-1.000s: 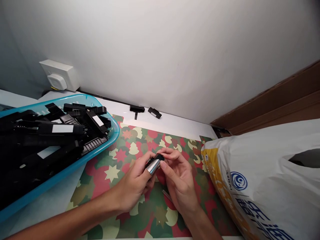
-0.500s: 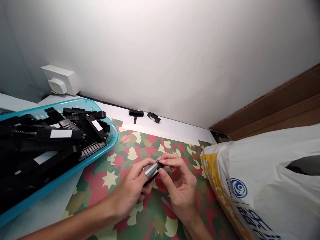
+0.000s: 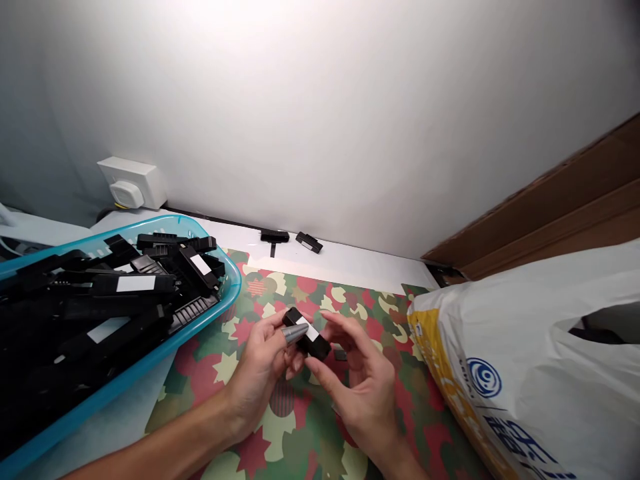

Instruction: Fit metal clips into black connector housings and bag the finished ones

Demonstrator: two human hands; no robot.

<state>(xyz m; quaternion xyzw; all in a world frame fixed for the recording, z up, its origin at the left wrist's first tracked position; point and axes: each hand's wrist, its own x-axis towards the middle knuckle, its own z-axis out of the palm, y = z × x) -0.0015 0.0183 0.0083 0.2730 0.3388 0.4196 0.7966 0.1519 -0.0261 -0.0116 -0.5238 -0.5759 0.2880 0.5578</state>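
Note:
My left hand (image 3: 255, 373) grips a black oblong plastic case (image 3: 316, 345) with a white label on its upper face. A silver, tapered metal cap (image 3: 295, 333) covers the left thumb and presses on the label. My right hand (image 3: 364, 380) is at the case's right end, its thumb and index finger curved and spread apart. The thumb tip is close to the case's lower edge; I cannot tell whether it touches. A small dark flat piece (image 3: 341, 355) shows between the right fingers; whether it is held or lies on the patterned mat (image 3: 265, 417) is unclear.
At left, a blue plastic basket (image 3: 233, 280) is heaped with black plastic cases. Two black parts (image 3: 275, 236) (image 3: 309, 242) lie by the wall. A white plastic bag (image 3: 540, 320) stands at right before brown cardboard (image 3: 560, 200). A white socket (image 3: 135, 181) is on the wall.
The case has turned so that its labelled face is up and its right end points down and right. My right fingers have spread from their pinch at its end. The view has shifted slightly.

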